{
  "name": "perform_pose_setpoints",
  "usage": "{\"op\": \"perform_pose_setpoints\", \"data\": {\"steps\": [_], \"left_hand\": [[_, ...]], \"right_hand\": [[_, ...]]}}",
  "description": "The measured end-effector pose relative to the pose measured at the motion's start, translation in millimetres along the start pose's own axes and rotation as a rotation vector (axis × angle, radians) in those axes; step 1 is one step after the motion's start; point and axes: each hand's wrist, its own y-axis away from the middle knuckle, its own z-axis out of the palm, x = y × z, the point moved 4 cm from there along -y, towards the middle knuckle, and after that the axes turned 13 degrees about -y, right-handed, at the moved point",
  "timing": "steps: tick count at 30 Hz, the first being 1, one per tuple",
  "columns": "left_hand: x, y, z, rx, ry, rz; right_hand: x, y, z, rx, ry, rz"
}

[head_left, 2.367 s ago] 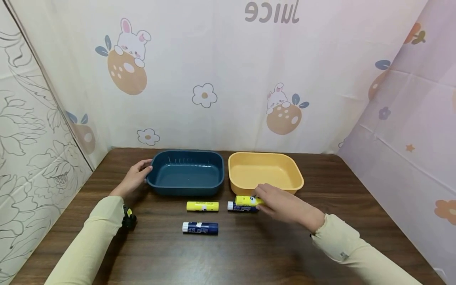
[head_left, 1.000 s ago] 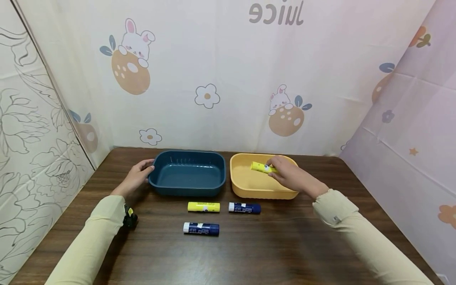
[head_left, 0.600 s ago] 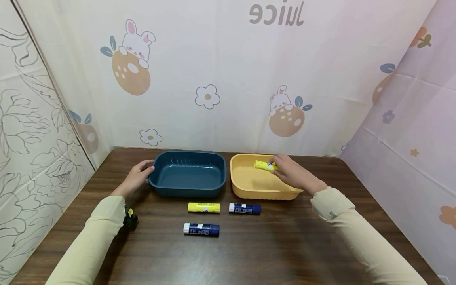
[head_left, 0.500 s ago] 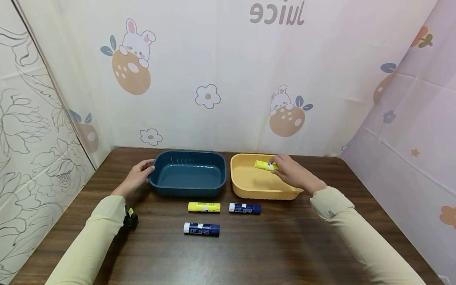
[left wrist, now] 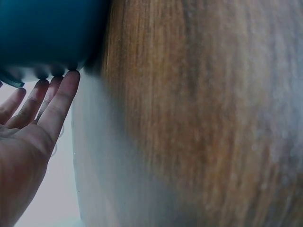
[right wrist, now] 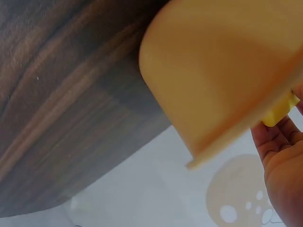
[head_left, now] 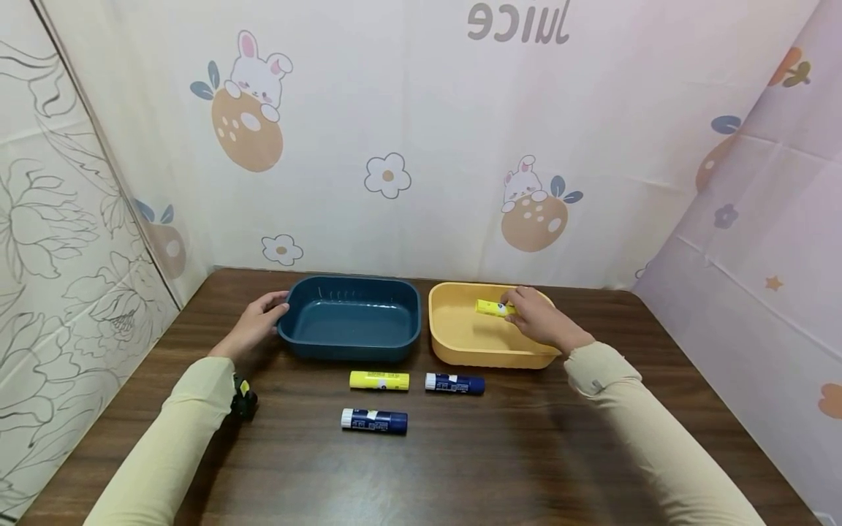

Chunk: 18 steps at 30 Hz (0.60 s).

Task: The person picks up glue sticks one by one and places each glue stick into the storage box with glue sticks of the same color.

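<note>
Held tube (head_left: 490, 308) — now over yellow tray (head_left: 493, 359)

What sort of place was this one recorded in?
Probably a tabletop workspace screened off for recording, though the wider room isn't visible: a wood-grain table, a rabbit-print hanging behind it, and a dark blue tray and yellow tray set side by side.

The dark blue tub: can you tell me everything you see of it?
This rounded-rectangular, dark blue, plastic-looking tub has a rim and a shiny inside, with light streaks on its back wall. It stands upright on the brown wood-grained table, beside a yellow plastic-looking tub. The left hand touches its left side.
</note>
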Motion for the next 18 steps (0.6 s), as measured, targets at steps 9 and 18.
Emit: {"op": "perform_pose_setpoints", "data": {"steps": [9,18], "left_hand": [[2.7,1.6,0.1,-0.004,0.007,-0.005],[1.8,3.3,1.7,0.004,0.052,0.009]], "right_hand": [[10,1,14,-0.007,-0.027,0.004],[18,5,24,-0.077,-0.035,0.125]]}}
